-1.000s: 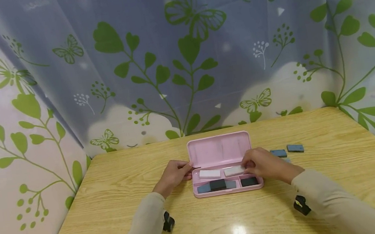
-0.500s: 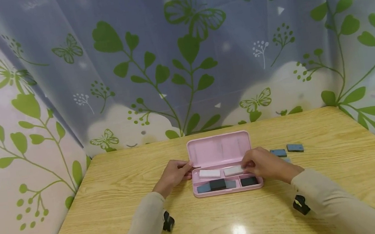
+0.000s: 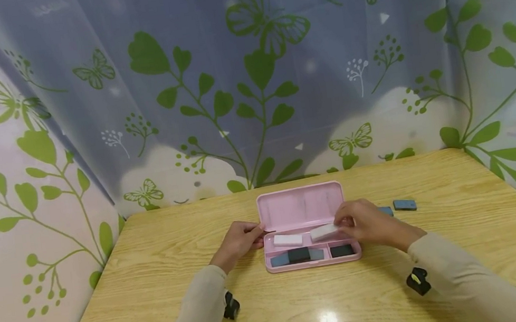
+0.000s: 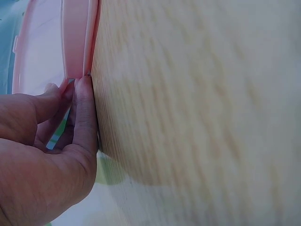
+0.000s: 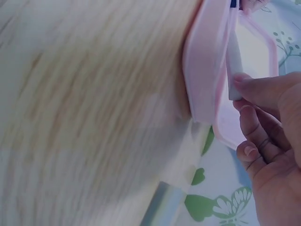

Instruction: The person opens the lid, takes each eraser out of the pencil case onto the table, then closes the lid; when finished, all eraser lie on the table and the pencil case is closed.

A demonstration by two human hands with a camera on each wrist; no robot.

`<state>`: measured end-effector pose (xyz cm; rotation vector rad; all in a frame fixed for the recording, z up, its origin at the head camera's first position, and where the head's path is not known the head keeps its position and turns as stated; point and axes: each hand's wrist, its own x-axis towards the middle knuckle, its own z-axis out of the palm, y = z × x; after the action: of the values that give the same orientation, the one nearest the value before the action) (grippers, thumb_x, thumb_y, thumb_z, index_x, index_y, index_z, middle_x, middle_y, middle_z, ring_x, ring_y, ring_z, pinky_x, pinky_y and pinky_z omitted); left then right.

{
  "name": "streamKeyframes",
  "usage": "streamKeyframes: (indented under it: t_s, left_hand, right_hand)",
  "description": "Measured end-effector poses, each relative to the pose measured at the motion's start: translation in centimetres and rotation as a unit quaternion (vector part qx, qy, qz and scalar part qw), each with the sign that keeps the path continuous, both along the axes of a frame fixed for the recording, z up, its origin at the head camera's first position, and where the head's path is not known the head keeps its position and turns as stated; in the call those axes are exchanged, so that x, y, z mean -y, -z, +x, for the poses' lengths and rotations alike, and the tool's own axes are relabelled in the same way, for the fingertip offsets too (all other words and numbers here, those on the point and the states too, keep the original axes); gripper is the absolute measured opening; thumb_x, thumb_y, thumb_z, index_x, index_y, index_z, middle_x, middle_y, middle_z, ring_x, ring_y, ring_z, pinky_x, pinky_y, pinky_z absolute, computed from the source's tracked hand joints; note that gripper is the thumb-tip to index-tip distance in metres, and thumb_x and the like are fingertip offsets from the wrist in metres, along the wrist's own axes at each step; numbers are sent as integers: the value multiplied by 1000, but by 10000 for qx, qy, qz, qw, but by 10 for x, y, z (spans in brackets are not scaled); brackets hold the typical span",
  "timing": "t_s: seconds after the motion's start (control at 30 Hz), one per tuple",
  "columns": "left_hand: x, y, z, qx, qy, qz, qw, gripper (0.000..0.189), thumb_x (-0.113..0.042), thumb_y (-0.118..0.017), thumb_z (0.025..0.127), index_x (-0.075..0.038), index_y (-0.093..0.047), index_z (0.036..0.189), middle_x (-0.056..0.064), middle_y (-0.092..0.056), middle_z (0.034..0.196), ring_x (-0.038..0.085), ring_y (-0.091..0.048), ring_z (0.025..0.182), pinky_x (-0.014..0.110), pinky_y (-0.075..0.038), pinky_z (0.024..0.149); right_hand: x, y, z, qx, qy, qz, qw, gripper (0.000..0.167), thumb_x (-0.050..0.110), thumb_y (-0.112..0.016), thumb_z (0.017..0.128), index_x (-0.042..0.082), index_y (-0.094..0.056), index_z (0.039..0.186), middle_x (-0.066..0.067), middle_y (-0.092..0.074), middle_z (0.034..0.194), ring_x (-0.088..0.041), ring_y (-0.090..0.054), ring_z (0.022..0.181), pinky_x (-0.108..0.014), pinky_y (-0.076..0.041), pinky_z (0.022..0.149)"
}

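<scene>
An open pink pencil case (image 3: 299,267) lies on the table with its lid raised at the back. At its left rear corner my left hand (image 3: 240,238) pinches the edge, thumb on the lid side and fingers against the body in the left wrist view. My right hand (image 3: 367,224) pinches the right end of a white eraser (image 3: 323,232) between thumb and fingertips; that end is tilted up above the case. Beside it in the rear compartment rests another white eraser (image 3: 288,240). The front left compartment holds a black block (image 3: 299,254) over blue-grey pieces (image 3: 279,260); the front right one holds a black block (image 3: 342,251).
Right of the case, a blue block (image 3: 404,205) lies on the wooden table (image 3: 159,300). A second blue block (image 3: 385,211) is partly hidden behind my right hand. Patterned cloth (image 3: 210,81) hangs behind and at both sides.
The right hand has lifted its end of the white eraser, which now slants upward and sits slightly further right. My left hand keeps its place at the case corner.
</scene>
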<state>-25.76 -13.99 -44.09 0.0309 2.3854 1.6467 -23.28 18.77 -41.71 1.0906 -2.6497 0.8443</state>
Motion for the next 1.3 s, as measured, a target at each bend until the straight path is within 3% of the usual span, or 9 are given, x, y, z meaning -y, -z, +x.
streamKeyframes:
  t_s: [0.13, 0.33, 0.6, 0.93, 1.3]
  left_hand:
    - [0, 0, 0, -54, 57, 70, 9999, 25, -13, -59, 104, 5, -74, 113, 9, -72, 91, 8, -65, 72, 24, -60, 71]
    - [0, -1, 1, -39, 57, 84, 9999, 25, -13, -59, 104, 5, -74, 112, 9, -72, 91, 8, -65, 72, 24, -60, 71]
    - [1, -2, 3, -79, 99, 31, 9999, 26, -15, -59, 104, 5, -74, 111, 10, -71, 91, 9, -63, 70, 26, -60, 71]
    - [1, -4, 6, -99, 103, 53, 9999, 28, -17, -59, 104, 4, -74, 113, 12, -72, 94, 10, -63, 71, 27, -60, 71]
    - [1, -4, 4, -41, 126, 99, 9999, 27, -16, -59, 104, 3, -74, 115, 12, -72, 95, 9, -65, 73, 24, -60, 71]
  right_hand:
    - [-8, -5, 1, 6, 11, -59, 10000, 9, -4, -76, 86, 4, -75, 88, -4, -69, 88, -3, -51, 68, -24, -48, 57]
    - [-22, -12, 5, -12, 337, -10, 9994, 9, 0, -79, 85, 5, -76, 92, -4, -71, 93, -1, -48, 64, -25, -46, 57]
    - [-50, -19, 10, -62, 685, 18, 9976, 10, 3, -80, 85, 8, -76, 92, 2, -68, 89, -1, -46, 62, -24, -42, 52]
    - [-92, -15, 18, -618, 952, -62, 9935, 14, -1, -83, 81, 6, -76, 90, 6, -65, 81, 1, -44, 63, -24, -40, 51]
    - [-134, -9, 31, -329, 1660, 233, 9853, 9, 4, -81, 85, 8, -77, 91, 7, -61, 79, -2, -42, 63, -24, -36, 52]
